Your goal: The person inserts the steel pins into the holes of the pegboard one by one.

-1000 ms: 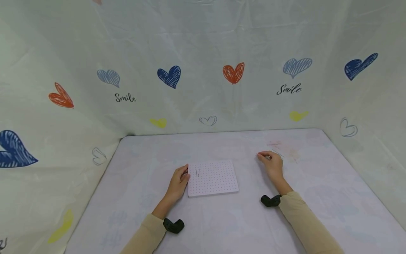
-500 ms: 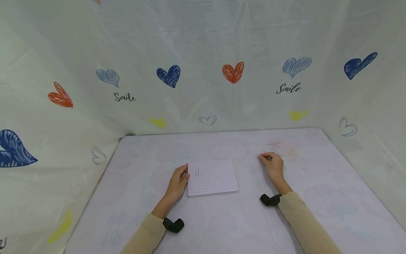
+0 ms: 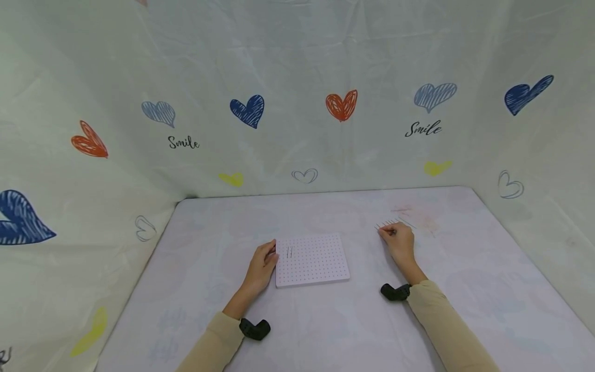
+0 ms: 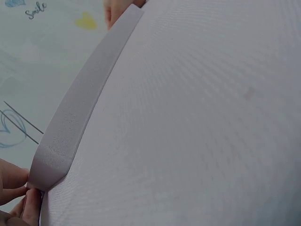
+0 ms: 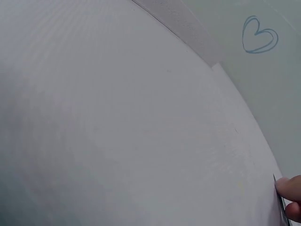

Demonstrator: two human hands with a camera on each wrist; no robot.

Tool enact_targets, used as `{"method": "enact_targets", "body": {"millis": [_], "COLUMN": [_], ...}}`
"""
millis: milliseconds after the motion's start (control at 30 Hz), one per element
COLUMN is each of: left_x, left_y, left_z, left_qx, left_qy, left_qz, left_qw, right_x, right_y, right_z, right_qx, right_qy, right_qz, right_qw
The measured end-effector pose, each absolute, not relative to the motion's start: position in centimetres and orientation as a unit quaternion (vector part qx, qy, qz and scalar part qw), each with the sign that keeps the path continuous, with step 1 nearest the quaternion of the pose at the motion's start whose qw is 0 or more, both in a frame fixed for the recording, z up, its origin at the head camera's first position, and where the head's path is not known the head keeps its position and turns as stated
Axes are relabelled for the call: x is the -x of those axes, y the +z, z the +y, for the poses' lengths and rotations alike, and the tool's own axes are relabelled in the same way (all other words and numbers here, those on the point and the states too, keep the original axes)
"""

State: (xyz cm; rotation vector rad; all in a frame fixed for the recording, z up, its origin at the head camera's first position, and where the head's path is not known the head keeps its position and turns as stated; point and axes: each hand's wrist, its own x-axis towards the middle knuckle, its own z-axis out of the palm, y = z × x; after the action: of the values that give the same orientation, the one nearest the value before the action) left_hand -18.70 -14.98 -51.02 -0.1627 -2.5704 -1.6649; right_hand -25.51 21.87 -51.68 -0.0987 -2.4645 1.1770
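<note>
In the head view a white perforated board [image 3: 312, 260] lies on the table, with two thin metal pins [image 3: 290, 252] upright near its left side. These pins [image 4: 23, 120] also rise behind the board's edge [image 4: 77, 103] in the left wrist view. My left hand [image 3: 259, 269] grips the board's left edge between thumb and fingers. To the right of the board, my right hand [image 3: 400, 241] is down at a row of thin pins [image 3: 388, 222]. Its fingertips pinch a thin dark pin [image 5: 281, 201], seen at the right wrist view's lower right; the hand hides part of the row.
A pale cloth covers the table [image 3: 325, 330]. Reddish marks [image 3: 420, 217] show on it beyond the right hand. Behind stands a white curtain [image 3: 288, 57] printed with hearts and the word Smile. A black wrist camera [image 3: 395, 292] sits at the right cuff.
The right hand has lowered slightly among the pins, and more of the row shows above its fingers. The left hand and the board have stayed in place.
</note>
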Motion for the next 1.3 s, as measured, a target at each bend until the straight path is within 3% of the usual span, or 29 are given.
{"method": "enact_targets", "body": {"millis": [367, 600, 1300], "left_x": [18.85, 18.82, 18.57], "left_y": [-51.19, -51.14, -50.87], "left_z": [-14.92, -14.89, -14.89], "left_qx": [0.051, 0.049, 0.043], "left_qy": [-0.542, -0.544, -0.537], "left_qz": [-0.838, -0.837, -0.842], "left_qw": [0.039, 0.035, 0.028], "right_x": [25.89, 25.79, 25.66], "right_y": [-52.27, -52.05, -52.09], "right_z": [22.01, 21.76, 21.81], "right_qx": [-0.001, 0.011, -0.003], "right_qy": [0.399, 0.397, 0.395], "right_qz": [-0.891, -0.898, -0.899], "right_qw": [0.217, 0.190, 0.191]}}
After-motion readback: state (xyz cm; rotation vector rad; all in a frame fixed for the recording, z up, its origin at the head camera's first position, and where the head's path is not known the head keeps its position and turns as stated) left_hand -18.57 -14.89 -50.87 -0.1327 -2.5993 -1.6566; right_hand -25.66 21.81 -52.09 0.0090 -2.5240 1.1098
